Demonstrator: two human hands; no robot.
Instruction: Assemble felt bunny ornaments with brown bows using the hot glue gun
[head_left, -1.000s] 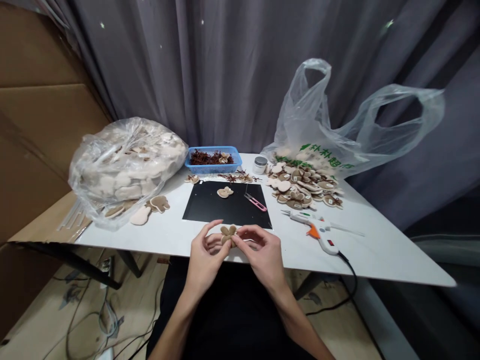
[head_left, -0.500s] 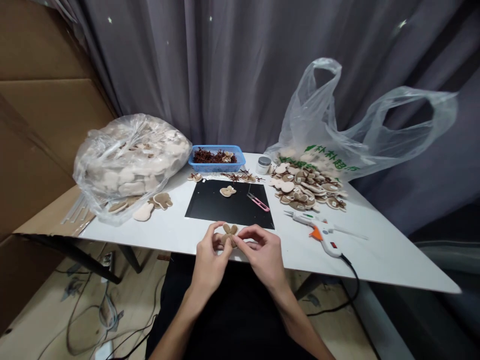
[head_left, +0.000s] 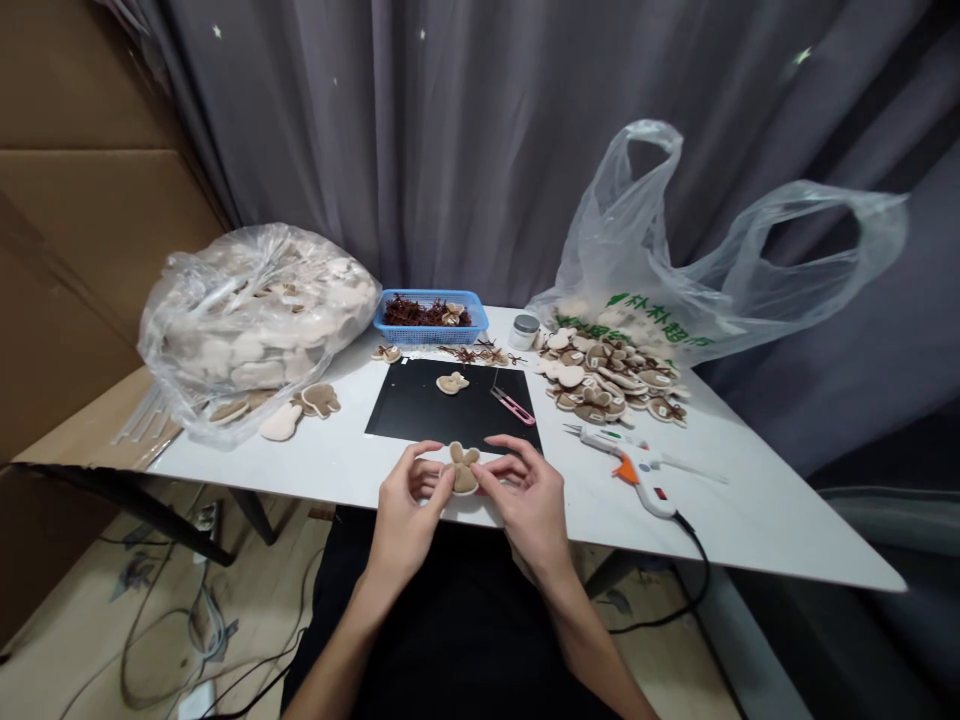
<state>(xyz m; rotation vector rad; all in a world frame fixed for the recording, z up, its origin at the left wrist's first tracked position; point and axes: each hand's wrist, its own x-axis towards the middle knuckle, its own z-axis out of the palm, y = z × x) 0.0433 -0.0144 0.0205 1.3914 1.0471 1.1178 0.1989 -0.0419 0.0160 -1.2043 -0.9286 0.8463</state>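
Between both hands, at the front edge of the table, is a brown felt bunny patch point(head_left: 463, 472) with a pale rim, its two ears pointing away from me. My left hand point(head_left: 412, 495) pinches its left side with thumb and fingers. From the right, my right hand point(head_left: 525, 498) grips the other side, its index finger raised. Just beyond lies a black mat point(head_left: 420, 415), bearing another bunny patch point(head_left: 452, 383) and pink thread snips point(head_left: 513, 406).
A white glue gun point(head_left: 634, 468) lies to the right, its cord trailing off the edge. Behind it are a heap of bunny patches point(head_left: 600, 375) and a plastic bag point(head_left: 697, 290). A blue basket point(head_left: 431, 336) holds dark red bows; left stands a stuffed clear bag point(head_left: 262, 320).
My hands have spread slightly apart around the bunny patch, so more of its face shows. My right index finger has lifted away from it. The view has shifted a little.
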